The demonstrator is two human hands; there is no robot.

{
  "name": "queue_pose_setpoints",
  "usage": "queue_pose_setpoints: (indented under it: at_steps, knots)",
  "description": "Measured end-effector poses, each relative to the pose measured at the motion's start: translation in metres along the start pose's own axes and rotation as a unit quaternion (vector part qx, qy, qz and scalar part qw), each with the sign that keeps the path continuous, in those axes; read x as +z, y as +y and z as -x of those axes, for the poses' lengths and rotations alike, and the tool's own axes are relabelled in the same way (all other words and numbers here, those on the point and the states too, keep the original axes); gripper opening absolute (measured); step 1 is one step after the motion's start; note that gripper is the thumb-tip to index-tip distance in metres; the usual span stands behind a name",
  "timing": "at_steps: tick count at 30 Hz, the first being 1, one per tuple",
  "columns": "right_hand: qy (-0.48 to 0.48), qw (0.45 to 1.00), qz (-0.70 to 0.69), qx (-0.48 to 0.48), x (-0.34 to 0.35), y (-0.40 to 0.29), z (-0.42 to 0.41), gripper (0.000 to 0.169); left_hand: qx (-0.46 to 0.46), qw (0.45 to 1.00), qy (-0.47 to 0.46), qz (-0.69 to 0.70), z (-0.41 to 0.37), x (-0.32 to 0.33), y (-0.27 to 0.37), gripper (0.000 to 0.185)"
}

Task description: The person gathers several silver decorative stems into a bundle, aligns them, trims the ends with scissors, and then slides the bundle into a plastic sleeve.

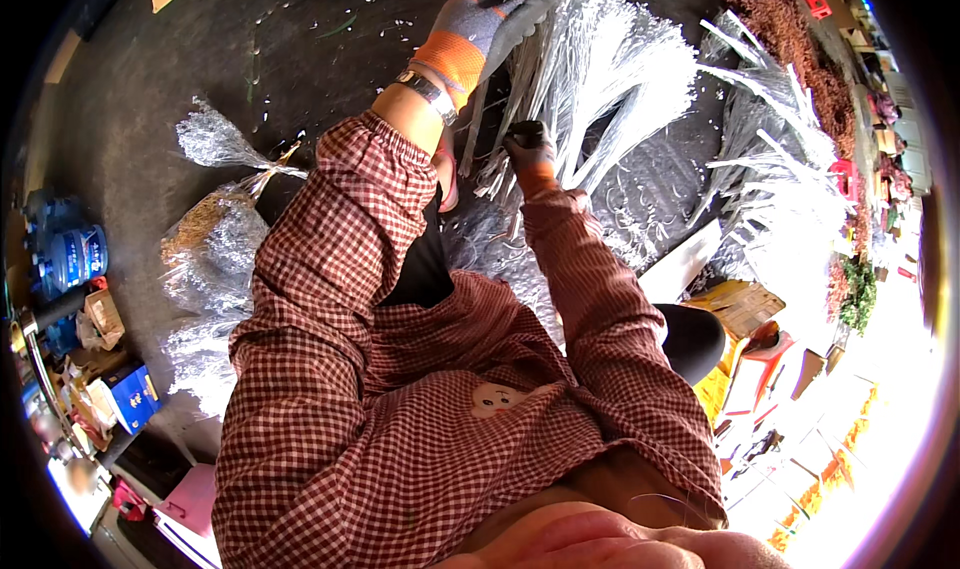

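A large bundle of silvery-white dried flower stems (592,66) fans out over the dark floor before me. My left hand (495,25), in a grey and orange work glove, reaches to the bundle's upper left edge; its fingers are curled, but their tips are hard to make out against the stems. Lower down, my right hand (531,149), gloved alike, is closed in a fist by the cut stem ends, with strands passing at the fist. What lies inside its palm is hidden.
More silvery stems (772,149) lie to the right, beside a long heap of reddish dried plants (810,58). Wrapped silvery bunches (217,246) lie on the left. Water bottles (75,254) and a blue box (131,400) stand farther left; a yellow carton (735,306) is by my right knee.
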State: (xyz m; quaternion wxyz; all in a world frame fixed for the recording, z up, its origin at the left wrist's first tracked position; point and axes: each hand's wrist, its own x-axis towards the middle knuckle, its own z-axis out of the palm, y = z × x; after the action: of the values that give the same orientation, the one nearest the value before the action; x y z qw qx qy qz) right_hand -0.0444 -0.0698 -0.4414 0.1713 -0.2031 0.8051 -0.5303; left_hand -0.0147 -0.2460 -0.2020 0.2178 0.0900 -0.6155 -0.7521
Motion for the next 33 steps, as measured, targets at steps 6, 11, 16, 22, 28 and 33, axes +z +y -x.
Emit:
queue_pose_setpoints:
  at_steps: [6, 11, 16, 22, 28, 33]
  knots:
    - [-0.086, 0.903, -0.422, 0.011, -0.134, -0.119, -0.001, 0.024, 0.066, 0.998, 0.007, -0.003, -0.007, 0.004, -0.017, 0.025]
    - [-0.124, 0.832, -0.536, -0.068, -0.225, -0.218, 0.035, 0.032, 0.007, 0.995, -0.008, 0.099, -0.001, 0.019, -0.018, 0.026]
    - [-0.076, 0.919, -0.386, -0.014, -0.224, -0.2, 0.079, 0.044, 0.009, 0.999, 0.008, 0.046, 0.006, 0.038, -0.024, 0.026]
    - [-0.115, 0.987, -0.094, -0.069, -0.206, -0.149, 0.077, 0.034, -0.082, 0.992, -0.039, 0.084, -0.002, 0.05, -0.042, 0.038]
    - [-0.028, 0.932, -0.327, -0.153, -0.22, -0.19, 0.09, 0.041, -0.052, 0.996, -0.051, -0.055, 0.0, 0.061, -0.037, 0.044]
    - [-0.008, 0.937, -0.338, -0.087, -0.207, -0.205, 0.098, 0.037, -0.099, 0.994, -0.041, 0.007, 0.006, 0.073, -0.017, 0.036]
